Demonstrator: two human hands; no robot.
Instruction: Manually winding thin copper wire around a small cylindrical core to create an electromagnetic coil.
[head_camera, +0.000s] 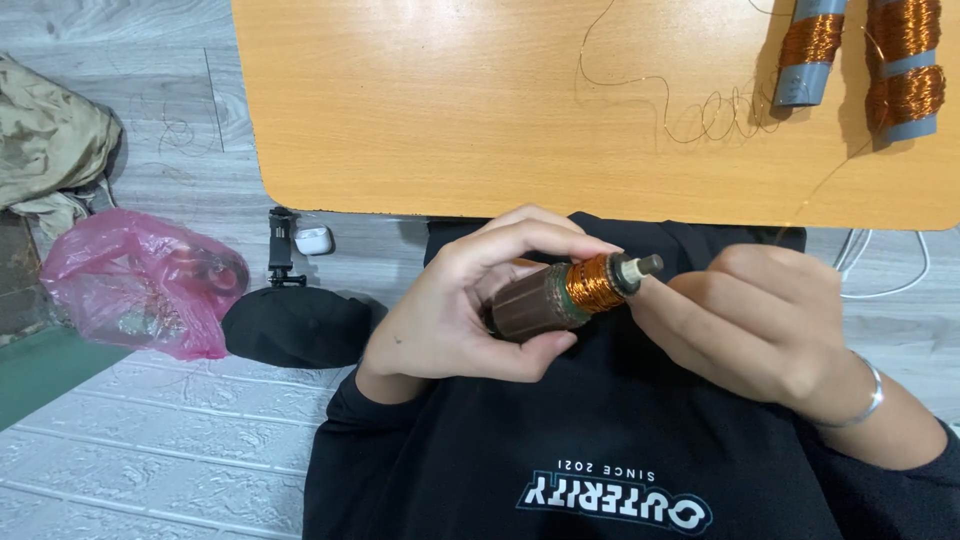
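- Nearest the camera, the left hand (450, 310) is gripping a motor armature (560, 295) above the lap, fingers wrapped around its dark core.
- The right hand (745, 325) is pinching narrowly beside the shaft end, seemingly on fine copper wire too thin to see.
- The armature is looking rigid and fairly heavy; its copper winding seems delicate, so the core is the safer hold.
- Two wire spools (860, 60) are lying on the wooden table (450, 100).
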